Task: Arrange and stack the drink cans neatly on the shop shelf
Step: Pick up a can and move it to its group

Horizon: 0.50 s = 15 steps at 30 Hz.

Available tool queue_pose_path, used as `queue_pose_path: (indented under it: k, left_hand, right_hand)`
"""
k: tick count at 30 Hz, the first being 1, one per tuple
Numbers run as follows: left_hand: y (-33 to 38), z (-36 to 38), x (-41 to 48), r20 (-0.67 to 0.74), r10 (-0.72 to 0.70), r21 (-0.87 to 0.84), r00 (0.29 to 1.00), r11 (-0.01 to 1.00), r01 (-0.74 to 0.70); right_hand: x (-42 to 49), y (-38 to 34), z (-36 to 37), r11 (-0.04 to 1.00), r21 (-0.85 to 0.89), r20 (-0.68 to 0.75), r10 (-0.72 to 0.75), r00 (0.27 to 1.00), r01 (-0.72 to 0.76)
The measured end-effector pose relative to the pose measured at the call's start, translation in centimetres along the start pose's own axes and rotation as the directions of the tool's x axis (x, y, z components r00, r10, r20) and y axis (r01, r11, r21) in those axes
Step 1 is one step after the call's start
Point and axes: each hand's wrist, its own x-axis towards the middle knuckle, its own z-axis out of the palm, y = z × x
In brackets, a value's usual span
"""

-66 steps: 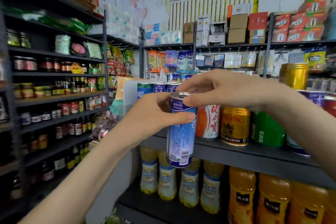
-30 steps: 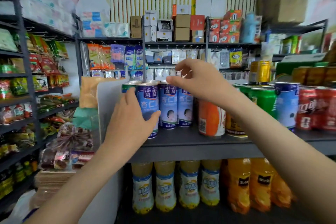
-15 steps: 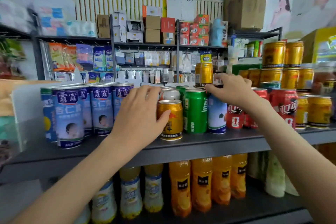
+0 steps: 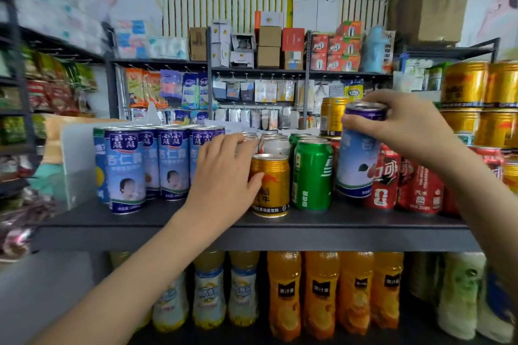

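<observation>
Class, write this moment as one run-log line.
right hand: grips blue can at top | left hand: touches gold can | shelf: cans upright

The left grip (image 4: pixel 224 173) covers the left side of the gold can (image 4: pixel 273 185), and it hides the cans behind; if its fingertips touch them I cannot tell. The fingers of the right grip (image 4: pixel 412 126) hide the far rim of the tall blue can (image 4: pixel 357 159), and if this can stands on the shelf (image 4: pixel 280 232) is not clear. The right forearm cuts the red cans (image 4: pixel 420 190). The stacked gold tins (image 4: pixel 501 84) are cut by the right edge. The goods on the left racks (image 4: pixel 42 87) are blurred. The hanging packets (image 4: pixel 266 92) are too small to read.
</observation>
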Motion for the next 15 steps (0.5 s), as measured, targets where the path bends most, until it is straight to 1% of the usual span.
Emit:
queue_pose_path:
  k: [2, 3, 6, 9, 11, 13, 15]
  left_hand:
    - [-0.6, -0.3, -0.2, -0.005, 0.015, -0.042, 1.0, 0.999, -0.015]
    - [-1.0, -0.5, -0.4, -0.016, 0.015, -0.062, 1.0, 0.998, -0.016]
    - [-3.3, -1.8, -0.9, -0.058, -0.019, -0.086, 0.998, 0.996, 0.014]
    - [-7.4, -3.4, -1.9, -0.163, -0.077, -0.038, 0.984, 0.997, 0.071]
    - [-10.5, -4.4, -2.7, -0.216, -0.117, 0.008, 0.969, 0.993, 0.121]
    - [-13.2, -5.2, -3.5, -0.231, -0.156, 0.047, 0.96, 0.984, 0.171]
    - [-15.3, -5.6, -4.0, -0.226, -0.168, 0.064, 0.959, 0.98, 0.187]
  right_hand:
    - [-0.3, -2.2, -1.5, 0.998, 0.043, -0.003, -0.034, 0.999, 0.034]
    - [-0.3, -3.1, -2.0, 0.995, 0.088, 0.018, -0.045, 0.999, 0.043]
    - [-0.8, -6.3, -2.4, 0.953, 0.302, 0.138, -0.061, 0.989, 0.017]
    - [-1.2, -9.6, -1.0, 0.883, 0.47, 0.244, -0.12, 0.962, -0.009]
    - [-0.8, -11.9, 0.6, 0.866, 0.5, 0.295, -0.171, 0.94, 0.001]
    - [-0.1, -14.4, 2.7, 0.867, 0.499, 0.338, -0.212, 0.917, 0.016]
    - [0.7, -16.6, 4.7, 0.861, 0.508, 0.355, -0.22, 0.909, 0.009]
